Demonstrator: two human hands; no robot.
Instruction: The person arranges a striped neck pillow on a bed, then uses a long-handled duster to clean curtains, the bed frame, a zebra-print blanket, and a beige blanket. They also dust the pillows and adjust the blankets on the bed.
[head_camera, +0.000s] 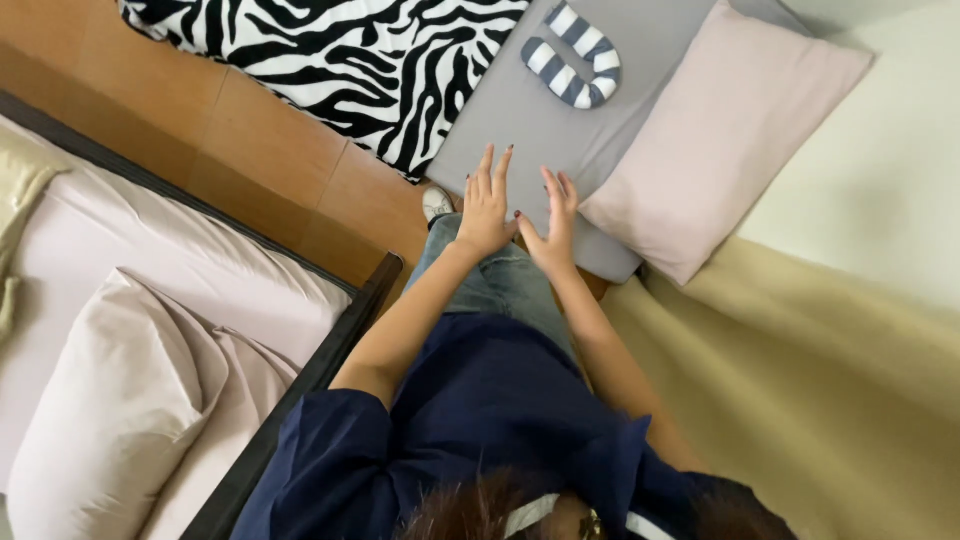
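Left hand: lies flat, palm down, fingers stretched out and nearly together, resting on the near edge of the grey mattress. Nothing is clasped; the hand only presses on the sheet. Dark polish on the nails.

Right hand: likewise flat and open, fingers extended, laid on the same near edge just right of the left hand, the two almost touching at the thumbs. It grasps nothing.

Grey mattress: covered in a smooth grey sheet, set in the far middle of the scene, running away from the person toward the far side.

Pink pillow: lies on the right part of the grey mattress, tilted, its near corner overhanging the edge, just right of the right hand.

Striped cushion: curved, grey and white bands, on the far part of the grey mattress, well apart from both hands.

Zebra blanket: black and white, far left of the mattress, spilling onto the tiled floor.

Second bed: near left, pale pink sheet, dark frame, with a pale pillow on it.

Person: dark blue top, jeans, one white shoe just left of the left hand.
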